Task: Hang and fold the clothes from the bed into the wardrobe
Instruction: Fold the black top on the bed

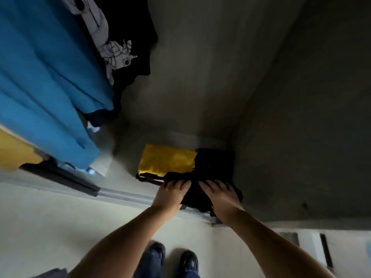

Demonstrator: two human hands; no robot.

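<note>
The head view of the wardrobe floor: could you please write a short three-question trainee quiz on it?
1. True or false: both hands rest on the black folded garment.
2. Which colour is the folded garment beside the black one? A red, B yellow, C white.
3. Fill in: the garment hanging at upper left is ____.

Key:
1. True: left hand and right hand lie flat on it, fingers straight.
2. B: the yellow folded garment.
3. Blue: the blue hanging garment.

Dim grey-brown panels (220, 67) enclosing the recess; pale floor (50, 227) lying in front; what may be a sliding track (124, 195) running between.
</note>
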